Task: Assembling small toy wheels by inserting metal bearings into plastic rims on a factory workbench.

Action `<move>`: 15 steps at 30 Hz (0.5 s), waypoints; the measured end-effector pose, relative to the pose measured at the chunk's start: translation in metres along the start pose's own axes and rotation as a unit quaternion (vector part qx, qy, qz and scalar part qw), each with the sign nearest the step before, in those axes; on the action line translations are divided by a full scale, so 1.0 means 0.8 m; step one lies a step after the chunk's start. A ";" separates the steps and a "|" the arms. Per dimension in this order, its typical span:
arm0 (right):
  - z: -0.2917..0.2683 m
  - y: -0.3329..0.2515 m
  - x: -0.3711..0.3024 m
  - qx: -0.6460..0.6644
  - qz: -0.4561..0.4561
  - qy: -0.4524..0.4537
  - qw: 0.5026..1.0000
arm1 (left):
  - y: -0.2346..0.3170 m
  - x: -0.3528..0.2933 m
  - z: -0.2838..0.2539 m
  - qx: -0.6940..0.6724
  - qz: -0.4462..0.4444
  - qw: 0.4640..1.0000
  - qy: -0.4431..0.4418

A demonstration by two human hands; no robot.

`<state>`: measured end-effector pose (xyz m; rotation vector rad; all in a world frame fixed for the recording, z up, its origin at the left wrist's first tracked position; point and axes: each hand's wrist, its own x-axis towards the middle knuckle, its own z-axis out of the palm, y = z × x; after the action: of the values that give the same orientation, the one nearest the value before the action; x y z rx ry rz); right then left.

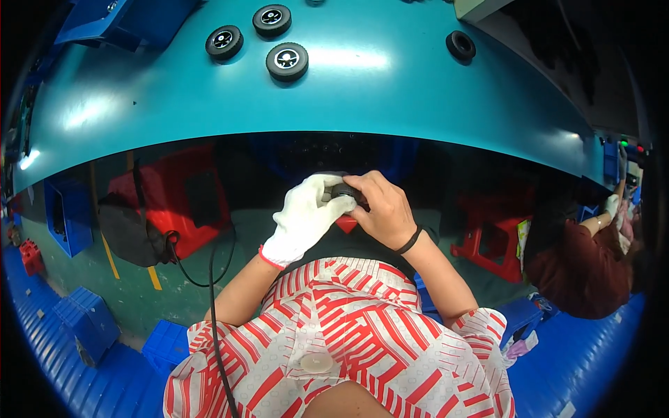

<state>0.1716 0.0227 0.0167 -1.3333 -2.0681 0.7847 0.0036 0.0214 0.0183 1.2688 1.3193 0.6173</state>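
Fingers of the gloved left hand [303,217] and bare right hand [385,210] are pinched around a black part [344,190]. Black wheels [286,62] are spread on the teal counter [390,97].

Our view of a dark part [343,189] is mostly blocked by the left hand [304,219] and right hand [385,211]. In shadow beyond the grip, we cannot identify small pieces [313,149]; farther out, the top edge crops a blue box [150,24] and a dark object [316,2].
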 end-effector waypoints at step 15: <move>0.005 0.002 -0.004 0.045 0.041 -0.024 0.998 | -0.016 0.013 -0.006 -0.208 -0.044 0.977 -0.033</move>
<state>0.1708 0.0196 0.0127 -1.3693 -1.9999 0.9435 -0.0022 0.0286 0.0042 0.8761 1.1125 0.7367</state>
